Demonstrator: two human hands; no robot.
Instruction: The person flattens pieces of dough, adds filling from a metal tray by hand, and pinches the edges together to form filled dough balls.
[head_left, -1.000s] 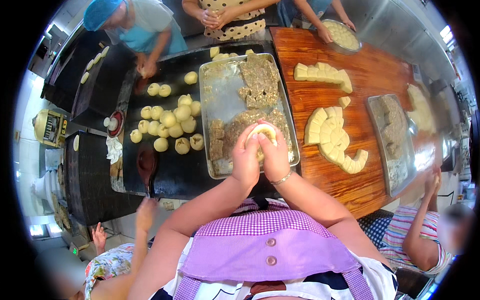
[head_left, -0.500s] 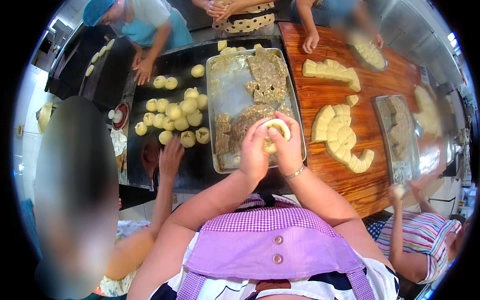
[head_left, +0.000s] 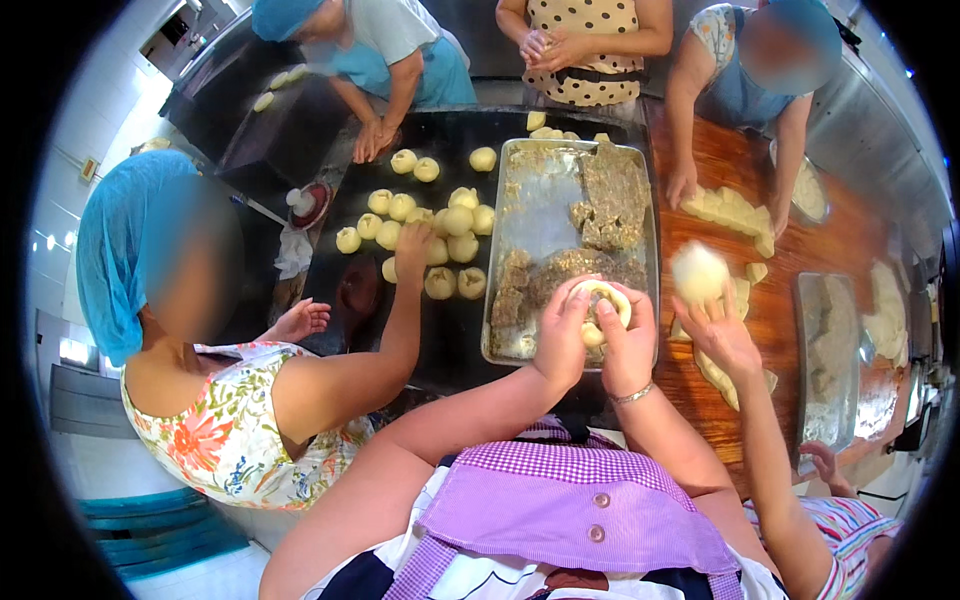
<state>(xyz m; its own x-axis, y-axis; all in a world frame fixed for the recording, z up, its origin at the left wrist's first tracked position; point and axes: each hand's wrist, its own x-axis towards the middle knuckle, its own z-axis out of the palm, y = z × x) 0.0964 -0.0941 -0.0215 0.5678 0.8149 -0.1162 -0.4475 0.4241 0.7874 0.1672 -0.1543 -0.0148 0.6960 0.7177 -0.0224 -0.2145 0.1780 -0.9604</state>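
My left hand (head_left: 562, 340) and my right hand (head_left: 630, 345) are cupped together over the near end of a metal tray (head_left: 540, 200). Between them they hold a piece of dough (head_left: 613, 298), shaped like a cup with a raised rim. Both thumbs press into its hollow, where a little dark filling seems to show. Just beyond my hands lies a brown, grainy filling (head_left: 570, 268) in the tray, and a larger slab of filling (head_left: 615, 190) fills the far right part.
Several round dough balls (head_left: 462, 220) sit on the black tabletop to the left, with a co-worker's hand (head_left: 412, 250) among them. Cut dough pieces (head_left: 725, 210) lie on the wooden table (head_left: 690, 385). Another co-worker's hand (head_left: 722, 330) reaches in from the right by a blurred dough ball (head_left: 700, 272).
The whole view has shifted, so things appear farther right. My hands keep hold of the dough. The right-hand co-worker's arm has extended over the wooden table; the left one's hand has moved among the balls.
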